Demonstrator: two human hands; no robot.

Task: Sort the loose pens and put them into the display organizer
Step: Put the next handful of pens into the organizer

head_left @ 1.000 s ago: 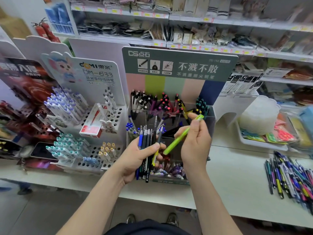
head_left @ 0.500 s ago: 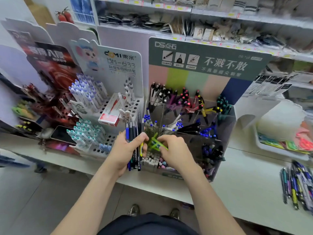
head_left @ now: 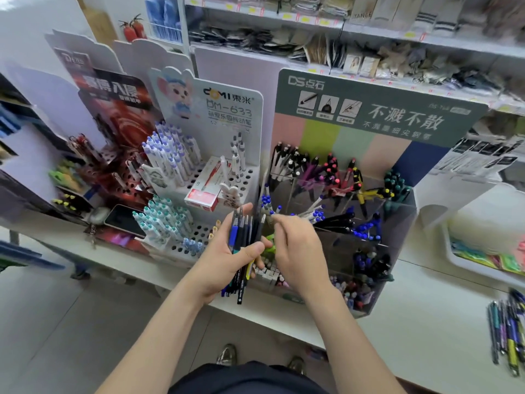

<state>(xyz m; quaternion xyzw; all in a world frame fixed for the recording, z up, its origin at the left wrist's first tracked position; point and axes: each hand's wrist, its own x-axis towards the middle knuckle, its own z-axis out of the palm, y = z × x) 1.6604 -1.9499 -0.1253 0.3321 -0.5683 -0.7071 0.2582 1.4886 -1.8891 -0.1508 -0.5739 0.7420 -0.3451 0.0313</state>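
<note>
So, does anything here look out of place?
A red-and-white box lies tilted on the white peg stand, a yellow pen lies crosswise in the clear organizer, and loose pens lie heaped on the shelf.

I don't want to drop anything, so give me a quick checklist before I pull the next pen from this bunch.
1. Bundle of pens gripped in left hand: ok, thumb and fingers wrap it.
2. Right hand has one pen pinched: cannot tell, fingertips at the bundle's tops are blurred.
3. Display organizer upright on the shelf: ok.
4. Green pen fully seated in its compartment: cannot tell, hands hide it.
5. All loose pens sorted: not ok, a pile lies on the shelf at right.
</note>
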